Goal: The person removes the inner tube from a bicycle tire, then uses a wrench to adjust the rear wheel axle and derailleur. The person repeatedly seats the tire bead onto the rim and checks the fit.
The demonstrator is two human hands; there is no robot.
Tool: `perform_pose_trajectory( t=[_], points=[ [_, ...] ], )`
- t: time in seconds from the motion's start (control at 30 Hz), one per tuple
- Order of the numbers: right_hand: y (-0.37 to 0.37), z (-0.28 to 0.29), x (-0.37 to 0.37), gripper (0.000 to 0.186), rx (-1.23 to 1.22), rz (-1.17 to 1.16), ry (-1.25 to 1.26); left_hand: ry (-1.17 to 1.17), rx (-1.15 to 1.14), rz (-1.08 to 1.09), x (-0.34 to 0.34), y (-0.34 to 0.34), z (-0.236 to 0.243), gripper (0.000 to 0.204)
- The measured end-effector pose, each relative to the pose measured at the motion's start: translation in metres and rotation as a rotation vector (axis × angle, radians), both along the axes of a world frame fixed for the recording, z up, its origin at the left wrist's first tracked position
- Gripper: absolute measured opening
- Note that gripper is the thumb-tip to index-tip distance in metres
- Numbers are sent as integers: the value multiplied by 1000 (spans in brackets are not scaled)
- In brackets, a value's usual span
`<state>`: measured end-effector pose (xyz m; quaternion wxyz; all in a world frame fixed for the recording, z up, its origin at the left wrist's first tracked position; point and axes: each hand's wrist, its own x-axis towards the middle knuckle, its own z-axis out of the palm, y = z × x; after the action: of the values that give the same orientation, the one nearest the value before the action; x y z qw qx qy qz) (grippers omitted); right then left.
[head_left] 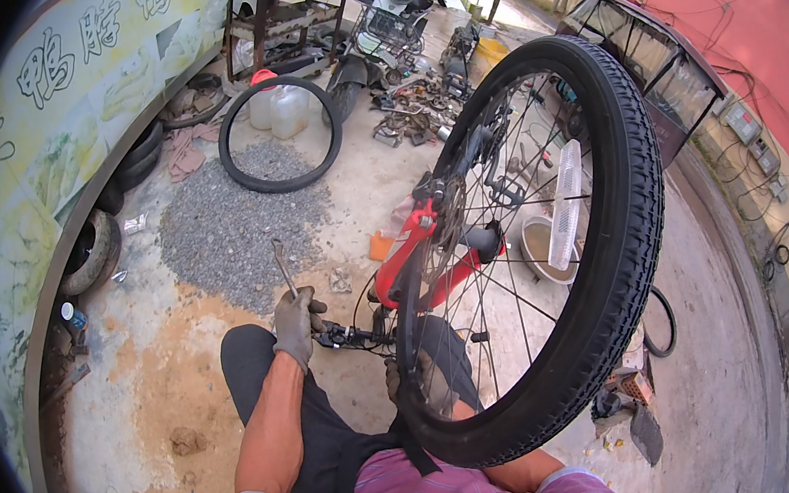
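A bicycle with a red frame [453,279] stands tilted before me, its wheel with a black knobby tyre [638,157] rising large on the right. My left hand [296,328], in a grey work glove, is closed around a metal wrench [285,268] whose head points up and away. Just right of that hand is a black mechanism [351,336] with a cable. My right hand [433,385], also gloved, is behind the spokes near the rim's lower left. Spokes and rim cover its fingers, so its grip cannot be made out. A pale ribbed strip [567,206] shows through the spokes.
A loose black tyre [226,159] leans by white plastic jugs [289,112] and a gravel patch [233,217]. Scattered metal parts [408,112] lie farther off. A basin [531,254] of murky liquid is beyond the wheel. Old tyres [90,254] line the left wall; bricks [636,386] lie at right.
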<state>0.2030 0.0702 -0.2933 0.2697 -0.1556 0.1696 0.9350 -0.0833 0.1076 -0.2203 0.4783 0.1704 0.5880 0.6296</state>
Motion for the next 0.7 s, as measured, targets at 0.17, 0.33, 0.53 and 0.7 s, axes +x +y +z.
perform_pose_trajectory(
  t=[0.17, 0.33, 0.53, 0.7],
  points=[
    [2, 0, -2, 63, -33, 4, 99, -5, 8, -15, 2, 0, 1, 31],
    [1, 8, -1, 63, -57, -16, -29, -17, 0, -17, 3, 1, 2, 31],
    [0, 12, -4, 63, -21, -35, -134, -14, 6, -9, 2, -1, 4, 31],
    [0, 15, -5, 63, -26, -45, -161, -29, -3, -4, 4, 1, 5, 30]
  ],
)
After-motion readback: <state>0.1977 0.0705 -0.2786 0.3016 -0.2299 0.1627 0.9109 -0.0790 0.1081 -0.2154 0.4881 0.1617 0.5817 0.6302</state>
